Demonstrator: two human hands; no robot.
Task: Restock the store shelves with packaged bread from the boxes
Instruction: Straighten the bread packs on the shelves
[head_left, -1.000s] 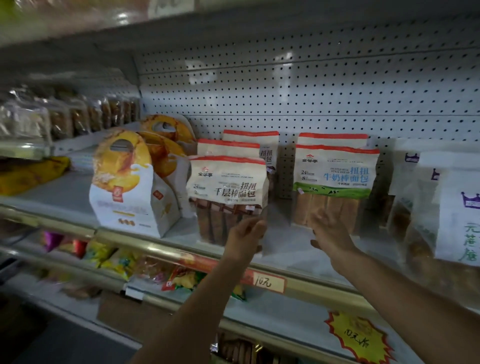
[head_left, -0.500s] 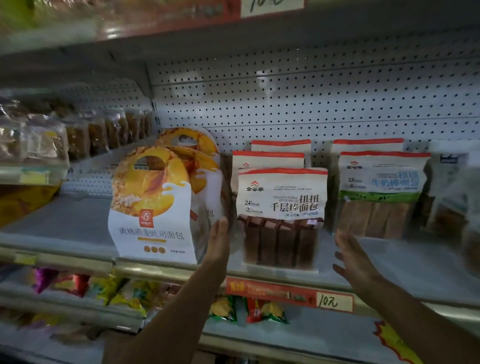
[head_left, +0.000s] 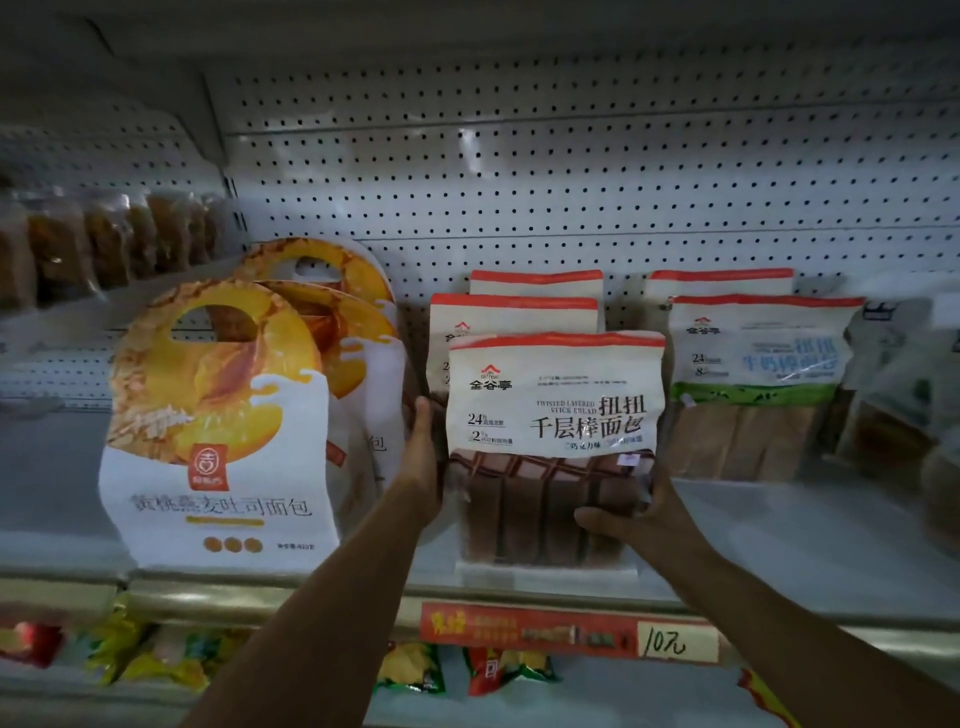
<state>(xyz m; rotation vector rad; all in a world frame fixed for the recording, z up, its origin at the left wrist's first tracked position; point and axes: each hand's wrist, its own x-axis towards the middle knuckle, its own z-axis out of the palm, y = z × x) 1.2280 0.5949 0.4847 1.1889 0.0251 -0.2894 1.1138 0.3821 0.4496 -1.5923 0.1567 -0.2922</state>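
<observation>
A chocolate stick bread bag with a red top band stands upright at the front of the grey shelf. My left hand presses flat against its left side. My right hand grips its lower right corner, thumb across the front. Two more bags of the same bread stand behind it. To the right are milk stick bread bags with a green band. To the left stand orange-and-white toast bags with carry handles.
A perforated white back panel closes the shelf. Clear bread bags sit on a higher shelf at left, more packages at far right. A red price strip marked 10 runs along the shelf edge. Snack packs lie below.
Both hands were apart from the bag, fingers spread. Now they have closed in on the chocolate stick bread bag from both sides. The view has moved closer to the shelf.
</observation>
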